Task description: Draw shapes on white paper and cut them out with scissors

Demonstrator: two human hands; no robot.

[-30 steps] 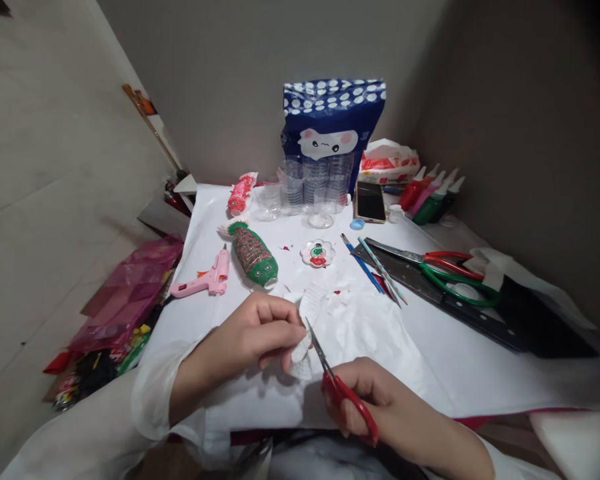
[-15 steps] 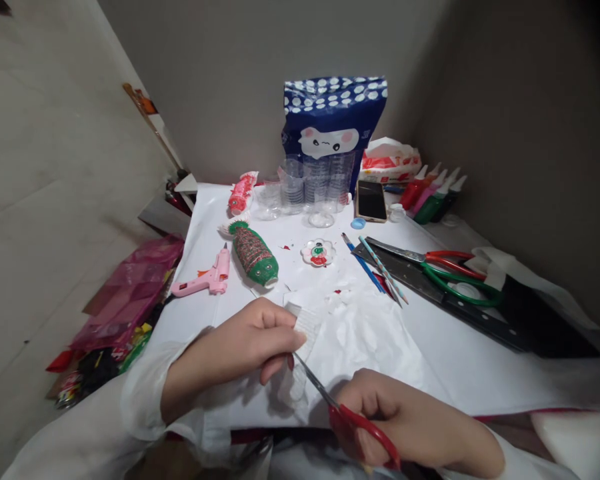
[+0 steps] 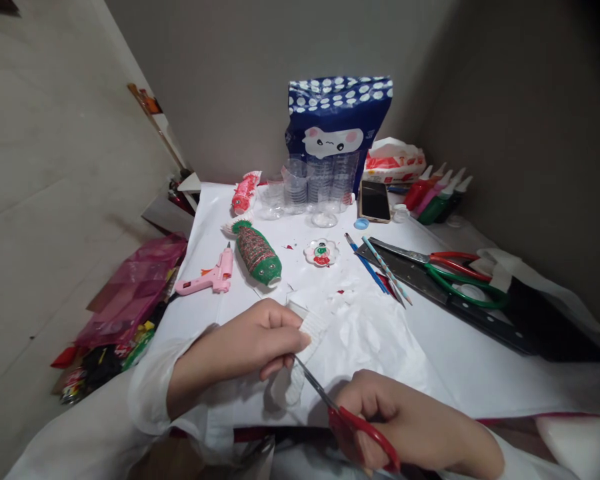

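Dim light, soft shadows, edge distortion.

Grey walls [image 3: 220, 87] behind white-covered table [image 3: 460, 387]; pale tiled floor [image 3: 45, 153] left; dim light.

White-clothed table [image 3: 460, 380] holding green fish [image 3: 258, 255], lying near pink glue gun [image 3: 220, 272]; red fish [image 3: 244, 195] lying behind, beside clear cups [image 3: 296, 190]. Phone [image 3: 375, 201] resting at back right, paint dish [image 3: 309, 253] sitting mid-table, knife [image 3: 485, 324] lying partly under large scissors [image 3: 430, 259].

Small scissors [image 3: 342, 419]: red handles. Paper piece [image 3: 317, 329]: white. Glue gun [image 3: 223, 272]: pink. Bag [image 3: 337, 117]: blue, white-dotted top.
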